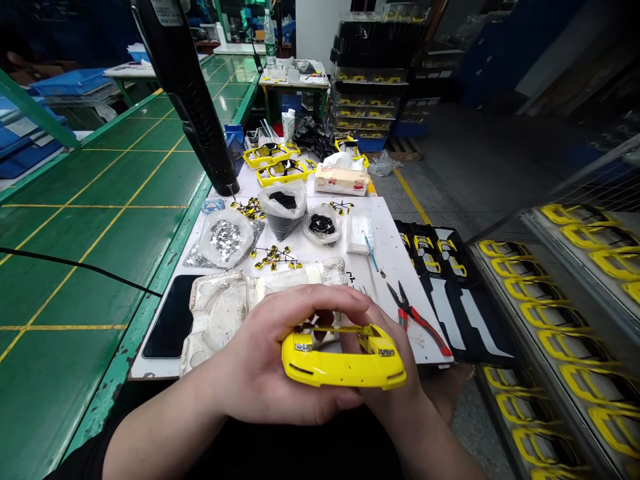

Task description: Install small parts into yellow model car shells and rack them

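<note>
A yellow toy car body shell (345, 363) with small clear headlights faces me, held just in front of the worktable's near edge. My left hand (280, 347) wraps round its left side, thumb below and fingers over the top. On the far right side my right hand (400, 347) closes round the same shell; most of its fingers are hidden behind it. Beyond the hands lies a worn white foam cradle (220, 310). Pliers (415, 317) with red and black handles rest to the right of it.
A phone (167, 317) lies at the left. Bags of silver pieces (226, 240) and black pieces (321, 225), small yellow-black parts (277, 257) and a tissue box (341, 179) stand farther back. An electric screwdriver (200, 120) hangs above. Racks of yellow shells (540, 313) line the right.
</note>
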Tool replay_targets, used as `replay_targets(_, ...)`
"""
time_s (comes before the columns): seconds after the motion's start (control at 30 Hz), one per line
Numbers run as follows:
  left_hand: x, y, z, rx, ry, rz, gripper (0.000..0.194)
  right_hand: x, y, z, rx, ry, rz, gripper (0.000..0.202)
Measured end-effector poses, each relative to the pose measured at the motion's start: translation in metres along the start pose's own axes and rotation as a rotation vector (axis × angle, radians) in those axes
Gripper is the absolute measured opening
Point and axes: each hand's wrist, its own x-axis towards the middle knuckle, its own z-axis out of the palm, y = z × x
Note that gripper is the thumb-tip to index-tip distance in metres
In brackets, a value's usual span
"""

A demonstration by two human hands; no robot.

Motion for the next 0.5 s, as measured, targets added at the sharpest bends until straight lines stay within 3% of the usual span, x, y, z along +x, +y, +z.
replay_targets(0.13, -0.004, -0.006, 0.0, 0.018, 0.008, 0.019, 0.072, -0.002, 0.002, -0.011, 0.044, -0.026, 0.005, 0.058)
replay_targets(0.23, -0.004, -0.005, 0.0, 0.112, 0.011, 0.037, 0.067, -0.008, 0.004, -0.038, 0.187, -0.202, -0.002, 0.088)
replay_targets(0.3, -0.002, -0.003, 0.0, 0.148, 0.01, 0.031, 0.063, -0.009, -0.001, -0.062, 0.352, -0.239, 0.053, 0.1)
replay_targets(0.4, 0.002, 0.002, 0.0, 0.17, -0.015, 0.038, 0.057, 0.003, -0.023, -0.096, 0.497, -0.187, 0.139, 0.069)
replay_targets(0.5, 0.005, 0.008, 0.001, 0.195, -0.038, 0.035, 0.053, 0.026, -0.049, -0.117, 0.344, -0.297, 0.159, 0.032)
